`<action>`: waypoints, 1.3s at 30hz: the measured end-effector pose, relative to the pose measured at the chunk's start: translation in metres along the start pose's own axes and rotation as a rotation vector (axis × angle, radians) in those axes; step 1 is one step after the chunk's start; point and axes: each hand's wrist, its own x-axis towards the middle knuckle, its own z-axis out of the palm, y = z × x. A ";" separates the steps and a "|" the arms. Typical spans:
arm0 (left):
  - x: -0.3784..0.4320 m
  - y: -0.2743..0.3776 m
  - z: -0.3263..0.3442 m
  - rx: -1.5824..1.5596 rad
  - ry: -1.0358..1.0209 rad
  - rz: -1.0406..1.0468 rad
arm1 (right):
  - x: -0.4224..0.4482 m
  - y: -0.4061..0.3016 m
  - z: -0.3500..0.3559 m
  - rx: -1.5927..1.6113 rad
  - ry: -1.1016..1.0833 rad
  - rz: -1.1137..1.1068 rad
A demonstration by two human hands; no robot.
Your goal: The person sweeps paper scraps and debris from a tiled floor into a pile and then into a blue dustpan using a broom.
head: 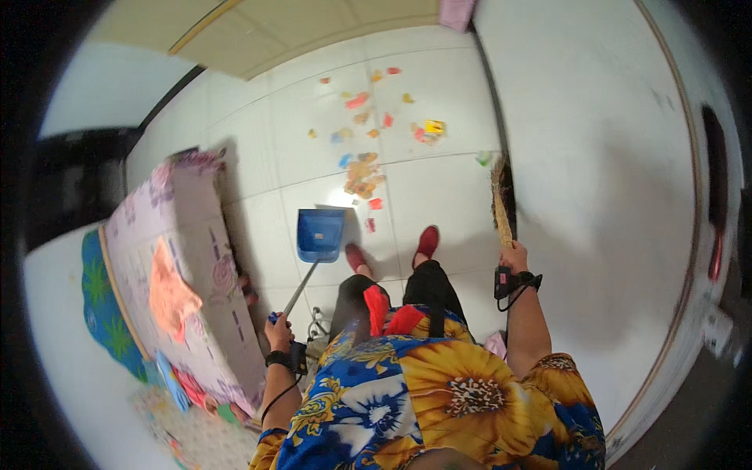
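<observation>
My left hand (278, 333) grips the long handle (302, 287) of a blue dustpan (320, 235). The pan lies on the tiled floor with its mouth facing away from me, and one small scrap sits in it. My right hand (514, 257) is closed around the handle of a straw hand broom (501, 205). Its bristles are down by the dark skirting at the right wall, close to a green wrapper (484, 157). Ahead of my feet, a pile of brownish scraps (363, 176) and several scattered wrappers lie on the floor, with a yellow packet (435, 126) among them.
At my left stands a piece of furniture under a floral cloth (200, 252), an orange cloth (169, 291) on top. A white wall (599, 235) runs along the right. Beige panels (329, 23) border the far floor. My red shoes (427, 241) stand near the dustpan.
</observation>
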 end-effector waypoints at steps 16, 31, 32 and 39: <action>-0.036 -0.103 -0.063 -0.413 0.289 0.068 | -0.063 -0.063 0.104 -0.812 -0.713 -0.320; -0.035 -0.115 -0.115 -0.590 0.328 0.004 | -0.124 -0.054 0.273 -1.022 -0.557 -0.876; -0.038 -0.112 -0.118 -0.599 0.324 -0.014 | -0.136 -0.055 0.273 -1.015 -0.564 -0.840; -0.022 -0.122 -0.132 -0.644 0.323 -0.012 | -0.162 -0.025 0.299 -1.112 -0.836 -0.810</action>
